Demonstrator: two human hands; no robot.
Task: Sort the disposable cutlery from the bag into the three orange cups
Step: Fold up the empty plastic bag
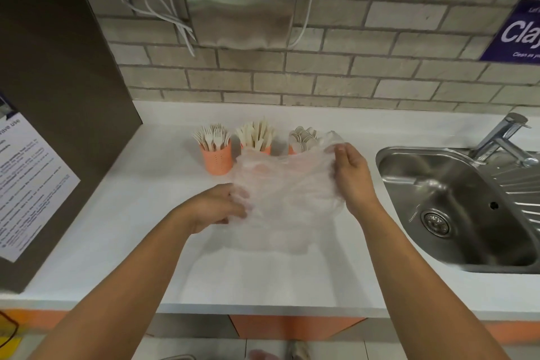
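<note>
A clear plastic bag is held up over the white counter, and I see no cutlery inside it. My left hand grips its lower left edge. My right hand holds its upper right edge. Behind the bag stand three orange cups in a row. The left cup holds forks. The middle cup holds knives and is partly hidden by the bag. The right cup holds spoons and is mostly hidden.
A steel sink with a tap lies to the right. A dark cabinet side with a paper notice stands on the left. A metal dispenser hangs on the brick wall above the cups.
</note>
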